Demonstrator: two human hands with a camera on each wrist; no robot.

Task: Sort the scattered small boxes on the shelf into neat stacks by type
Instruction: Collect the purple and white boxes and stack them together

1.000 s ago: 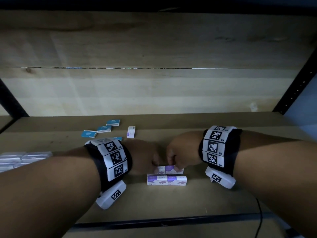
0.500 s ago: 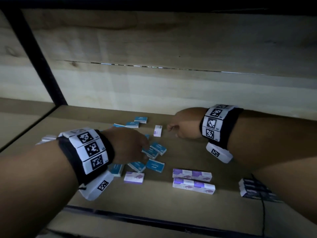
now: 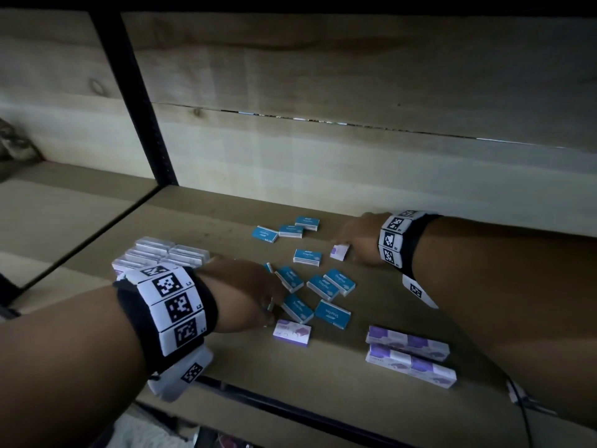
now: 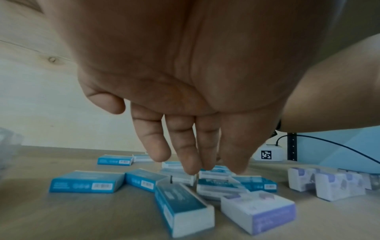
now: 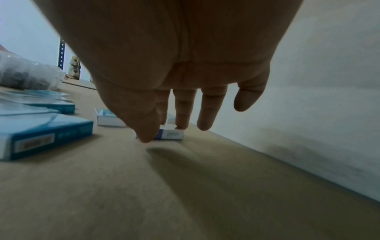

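Note:
Several blue staple boxes (image 3: pixel 323 287) lie scattered mid-shelf, three more (image 3: pixel 290 230) further back. A loose purple-and-white box (image 3: pixel 292 333) lies near the front. Two neat rows of purple boxes (image 3: pixel 408 345) sit at the front right. My left hand (image 3: pixel 269 307) hovers over the blue boxes (image 4: pixel 86 181), fingers (image 4: pixel 185 154) straight and holding nothing. My right hand (image 3: pixel 347 250) reaches to the back. Its thumb and fingers (image 5: pixel 182 116) pinch a small purple-and-white box (image 5: pixel 172 134) that lies flat on the shelf (image 3: pixel 338 252).
Clear plastic cases (image 3: pixel 161 253) are stacked at the left behind my left wrist. A black upright (image 3: pixel 139 101) bounds the bay on the left, and the wooden back wall (image 3: pixel 355 163) is close behind. A cable (image 3: pixel 523 412) runs over the front edge at the right.
Both hands have left the purple rows. The view swung left. My right hand reached back and closed on the lone purple box, and my left moved over the blue boxes.

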